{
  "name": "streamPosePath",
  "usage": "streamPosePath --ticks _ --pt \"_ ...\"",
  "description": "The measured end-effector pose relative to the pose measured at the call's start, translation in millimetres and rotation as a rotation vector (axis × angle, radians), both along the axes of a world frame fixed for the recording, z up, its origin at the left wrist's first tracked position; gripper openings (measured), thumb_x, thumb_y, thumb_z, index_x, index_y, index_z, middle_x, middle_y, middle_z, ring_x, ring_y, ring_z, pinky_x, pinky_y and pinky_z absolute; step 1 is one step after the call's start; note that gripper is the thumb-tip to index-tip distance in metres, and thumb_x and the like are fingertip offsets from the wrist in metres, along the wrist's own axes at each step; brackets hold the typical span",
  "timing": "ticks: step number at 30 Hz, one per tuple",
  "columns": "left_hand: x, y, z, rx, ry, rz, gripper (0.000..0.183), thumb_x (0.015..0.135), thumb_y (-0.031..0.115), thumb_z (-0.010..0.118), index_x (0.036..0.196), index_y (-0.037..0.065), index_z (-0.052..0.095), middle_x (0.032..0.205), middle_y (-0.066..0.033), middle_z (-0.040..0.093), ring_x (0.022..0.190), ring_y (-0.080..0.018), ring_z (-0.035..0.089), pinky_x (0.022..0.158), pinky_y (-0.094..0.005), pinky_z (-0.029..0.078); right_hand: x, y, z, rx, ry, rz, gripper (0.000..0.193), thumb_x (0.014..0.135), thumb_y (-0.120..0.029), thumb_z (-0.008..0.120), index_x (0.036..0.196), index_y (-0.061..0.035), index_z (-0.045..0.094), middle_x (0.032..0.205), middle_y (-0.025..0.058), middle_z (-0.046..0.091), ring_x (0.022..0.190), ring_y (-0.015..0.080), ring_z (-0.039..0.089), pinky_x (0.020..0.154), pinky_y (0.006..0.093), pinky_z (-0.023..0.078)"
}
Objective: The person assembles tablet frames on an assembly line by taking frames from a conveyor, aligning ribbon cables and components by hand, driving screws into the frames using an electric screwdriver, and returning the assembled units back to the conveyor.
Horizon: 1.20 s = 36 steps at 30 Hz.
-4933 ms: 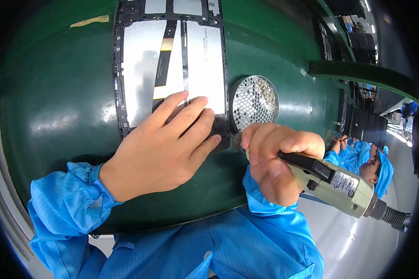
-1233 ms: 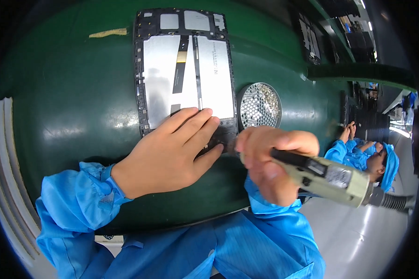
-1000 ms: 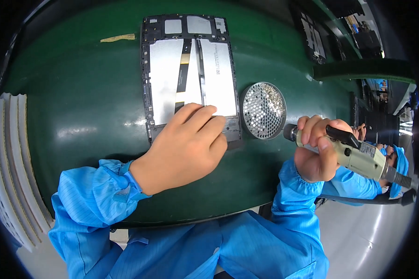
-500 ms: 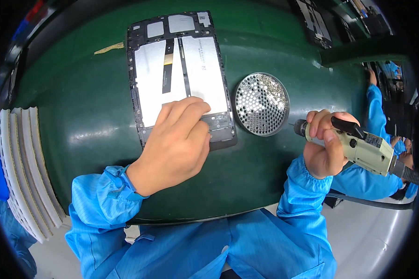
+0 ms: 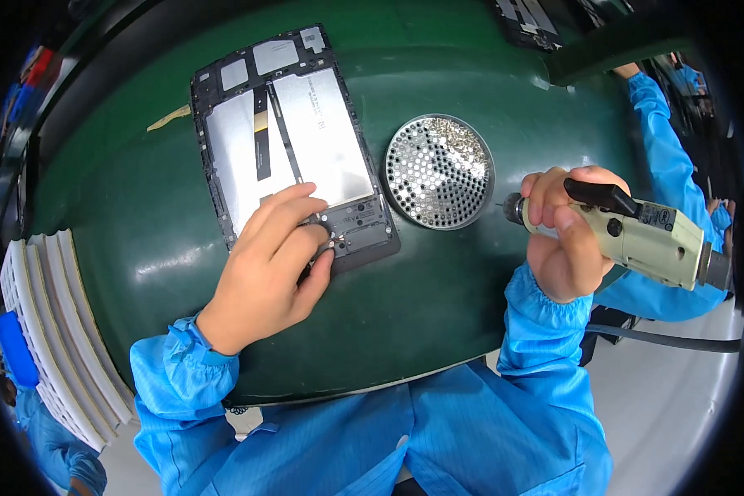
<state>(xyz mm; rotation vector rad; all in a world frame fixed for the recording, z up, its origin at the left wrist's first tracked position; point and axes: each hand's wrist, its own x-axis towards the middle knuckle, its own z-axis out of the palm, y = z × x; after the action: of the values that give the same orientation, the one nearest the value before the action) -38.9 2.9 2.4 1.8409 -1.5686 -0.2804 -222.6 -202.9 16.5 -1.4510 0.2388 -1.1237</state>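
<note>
A tablet chassis (image 5: 331, 124) with a black frame and silver back plate lies tilted on the green table, its ribbon cables exposed. My left hand (image 5: 269, 260) rests over its lower end. Thumb and forefinger are drawn together there in a pinch; what lies between them, if anything, is too small to make out. My right hand (image 5: 566, 240) grips a pale green electric screwdriver (image 5: 657, 244) with a black lever, its thin bit pointing left above the table. Between the chassis and the screwdriver sits a round metal dish (image 5: 438, 174) with a perforated plate and many small screws.
White stacked trays (image 5: 66, 331) with a blue piece (image 5: 15, 349) stand at the left edge. A yellowish strip (image 5: 169, 118) lies beyond the chassis. Another device (image 5: 527, 21) is at the far right, near a raised green ledge (image 5: 620, 56). A co-worker's blue sleeve (image 5: 665, 136) reaches in from the right.
The view has shifted, so the table's things appear farther left. My left hand has moved from the back plate toward the chassis's lower end, and its fingers have drawn in. The screwdriver stays in my right hand.
</note>
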Motion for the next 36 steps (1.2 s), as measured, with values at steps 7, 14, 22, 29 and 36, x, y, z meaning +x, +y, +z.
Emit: streamPosePath --ticks 7,14,22,29,36 --pt "8 1 1 -0.038 -0.281 -0.171 0.028 0.067 0.000 0.074 0.094 0.000 0.068 0.105 -0.0187 0.060 0.107 -0.0370 0.057 0.087 -0.0453 0.050 1 0 4 0.015 0.008 0.024 0.035 0.072 0.002 0.056 0.107 0.0005 0.051 0.068 0.0109 0.056 0.057 0.0174 0.052 0.066 0.0373 0.050" --pt "0 5 -9 -0.134 -0.232 -0.128 0.025 0.066 -0.003 0.076 0.089 -0.003 0.067 0.100 -0.0169 0.061 0.103 -0.0355 0.059 0.085 -0.0467 0.050 0 3 5 0.021 0.026 -0.005 0.036 0.072 0.002 0.057 0.107 0.0008 0.051 0.067 0.0104 0.055 0.057 0.0173 0.051 0.066 0.0372 0.049" --pt "12 1 -10 -0.163 -0.174 -0.191 0.023 0.064 -0.002 0.076 0.084 -0.004 0.065 0.098 -0.0156 0.061 0.096 -0.0332 0.061 0.080 -0.0448 0.051 4 2 -1 0.035 0.022 0.019 0.035 0.074 0.002 0.058 0.108 0.0006 0.051 0.069 0.0100 0.056 0.059 0.0170 0.052 0.067 0.0367 0.049" --pt "13 10 -4 -0.175 -0.269 -0.185 0.027 0.068 0.003 0.074 0.093 -0.002 0.065 0.105 -0.0173 0.060 0.100 -0.0349 0.060 0.082 -0.0448 0.051 4 -2 4 0.027 0.013 -0.063 0.032 0.077 -0.002 0.060 0.107 0.0001 0.049 0.068 0.0069 0.053 0.059 0.0167 0.052 0.065 0.0350 0.048" --pt "8 11 0 -0.110 -0.187 -0.185 0.021 0.075 0.006 0.068 0.095 -0.001 0.064 0.112 -0.0158 0.057 0.110 -0.0339 0.055 0.087 -0.0454 0.048 -3 -2 -1 0.055 0.049 -0.072 0.033 0.076 -0.004 0.060 0.107 -0.0008 0.048 0.068 0.0067 0.053 0.059 0.0156 0.050 0.065 0.0340 0.045"
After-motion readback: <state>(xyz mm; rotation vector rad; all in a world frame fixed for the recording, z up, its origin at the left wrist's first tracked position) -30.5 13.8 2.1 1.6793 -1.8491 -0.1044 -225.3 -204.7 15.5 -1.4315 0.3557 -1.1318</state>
